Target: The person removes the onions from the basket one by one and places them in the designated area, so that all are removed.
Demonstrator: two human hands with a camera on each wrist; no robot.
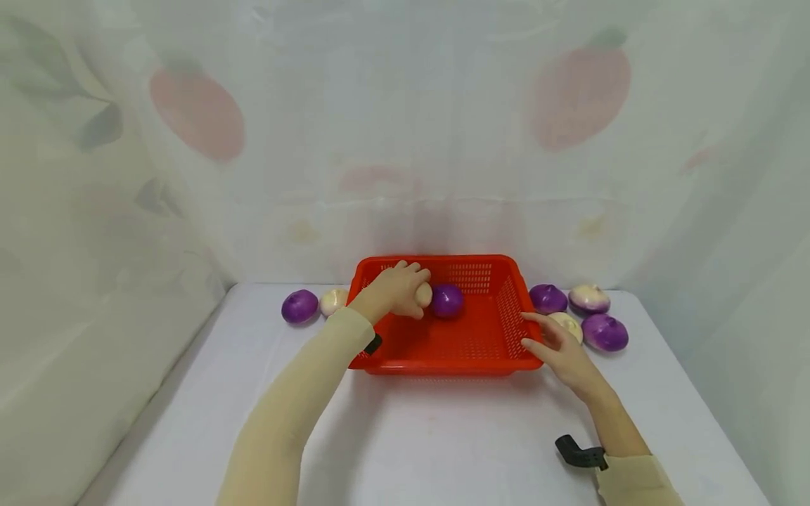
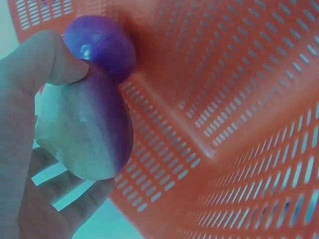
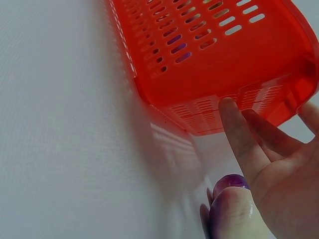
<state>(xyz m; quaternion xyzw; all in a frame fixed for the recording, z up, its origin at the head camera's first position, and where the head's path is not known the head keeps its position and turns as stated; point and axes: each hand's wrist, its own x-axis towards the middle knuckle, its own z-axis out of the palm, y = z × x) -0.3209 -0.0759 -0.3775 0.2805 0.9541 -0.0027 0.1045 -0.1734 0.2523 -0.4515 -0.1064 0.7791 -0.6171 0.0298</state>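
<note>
Above the floor of a red plastic basket (image 1: 436,367), my left hand (image 1: 397,289) holds a white-and-purple turnip (image 2: 84,124) between thumb and fingers. Another, purple side showing, is the turnip (image 1: 447,301) in the basket just right of the held one; in the left wrist view that purple turnip (image 2: 102,47) appears behind the held one. At the basket's right side, my right hand (image 1: 566,357) touches the rim and outer wall with fairly straight fingers (image 3: 239,134). A pale turnip (image 1: 566,326) lies beside that hand, partly hidden by it.
Left of the basket lie a purple turnip (image 1: 300,306) and a pale turnip (image 1: 332,301). To the right are several more, among them a purple turnip (image 1: 605,332) and a white-topped turnip (image 1: 589,299). A white cloth (image 1: 430,436) covers the table; a printed curtain (image 1: 405,126) hangs behind.
</note>
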